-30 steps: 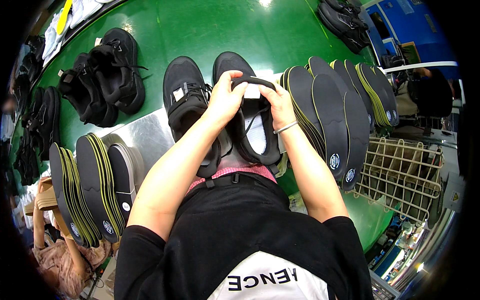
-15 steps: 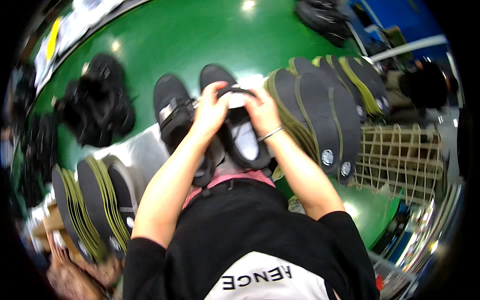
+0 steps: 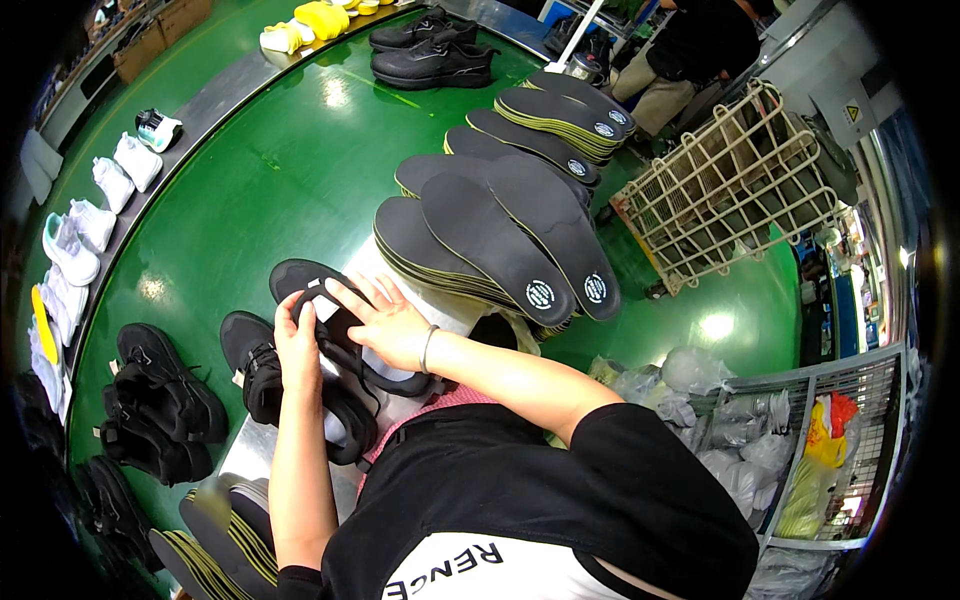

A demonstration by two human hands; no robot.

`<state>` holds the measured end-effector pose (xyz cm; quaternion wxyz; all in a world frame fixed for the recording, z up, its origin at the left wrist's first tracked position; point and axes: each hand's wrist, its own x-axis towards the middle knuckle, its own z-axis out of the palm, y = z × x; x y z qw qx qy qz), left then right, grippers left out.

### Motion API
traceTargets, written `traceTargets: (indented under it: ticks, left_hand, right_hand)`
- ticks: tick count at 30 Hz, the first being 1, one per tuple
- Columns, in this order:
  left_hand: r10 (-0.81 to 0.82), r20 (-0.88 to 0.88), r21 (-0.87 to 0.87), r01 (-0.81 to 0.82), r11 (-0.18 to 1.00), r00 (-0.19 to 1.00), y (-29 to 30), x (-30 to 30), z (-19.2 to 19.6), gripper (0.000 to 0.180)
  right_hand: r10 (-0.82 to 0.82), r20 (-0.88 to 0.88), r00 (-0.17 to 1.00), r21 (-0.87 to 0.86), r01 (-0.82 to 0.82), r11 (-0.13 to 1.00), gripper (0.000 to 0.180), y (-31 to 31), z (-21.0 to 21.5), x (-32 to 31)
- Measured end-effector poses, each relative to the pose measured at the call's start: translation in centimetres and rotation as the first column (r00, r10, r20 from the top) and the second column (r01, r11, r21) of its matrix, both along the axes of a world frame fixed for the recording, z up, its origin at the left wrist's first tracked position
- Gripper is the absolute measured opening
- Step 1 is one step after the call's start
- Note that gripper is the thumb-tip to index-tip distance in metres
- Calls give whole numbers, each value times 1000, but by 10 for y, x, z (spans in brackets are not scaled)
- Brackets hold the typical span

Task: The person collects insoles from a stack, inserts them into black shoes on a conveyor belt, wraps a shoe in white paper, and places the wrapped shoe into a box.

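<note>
A black shoe (image 3: 298, 272) with a pale insole or lining lies in front of me, toe pointing away to the left. My left hand (image 3: 297, 345) pinches its tongue near a small white label. My right hand (image 3: 388, 322), with a bracelet on the wrist, reaches over the same shoe, fingers stretched out and spread across the upper beside the label. A second black shoe (image 3: 250, 345) stands just left of it, partly behind my left forearm; its pale inside shows near the heel. Part of the held shoe's opening is covered by my hands.
Stacked black insoles with yellow-green edges (image 3: 480, 235) lie to the right; more insoles (image 3: 235, 545) are at lower left. Black shoes (image 3: 165, 390) stand left, others (image 3: 435, 55) far ahead. A wire cage (image 3: 720, 190) and a metal basket of bags (image 3: 780, 440) are right. A person (image 3: 700, 45) is beyond.
The view has turned right, so things sit further left and lower. My right hand's fingers have spread out from their grip on the shoe; my left stays at the tongue.
</note>
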<state>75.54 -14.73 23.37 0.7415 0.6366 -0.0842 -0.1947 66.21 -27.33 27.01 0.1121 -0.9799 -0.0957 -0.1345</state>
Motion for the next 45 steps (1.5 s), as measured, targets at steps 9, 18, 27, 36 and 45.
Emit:
traceTargets:
  ticks: [9,18,27,36,45]
  left_hand:
    - [-24,64,15,23,1000,998,2,3,-9,22]
    - [-11,108,49,5,999,994,4,4,-12,19]
    - [91,130,118,-106,987,987,3,1,-10,23]
    - [-83,749,557,-556,617,658,-22,-41,52,37]
    - [-441,-713,-2,627,779,545,-126,-106,62,55]
  right_hand:
    - [-216,-404,889,850,452,269,41,-47,12,75]
    - [-108,-684,722,729,667,-154,66,-89,56,83]
    - [-110,-488,866,466,365,806,69,-133,107,72]
    - [-647,-398,651,-8,703,711,70,-215,82,-120]
    - [-665,-511,544,-47,755,654,92,-201,69,-147]
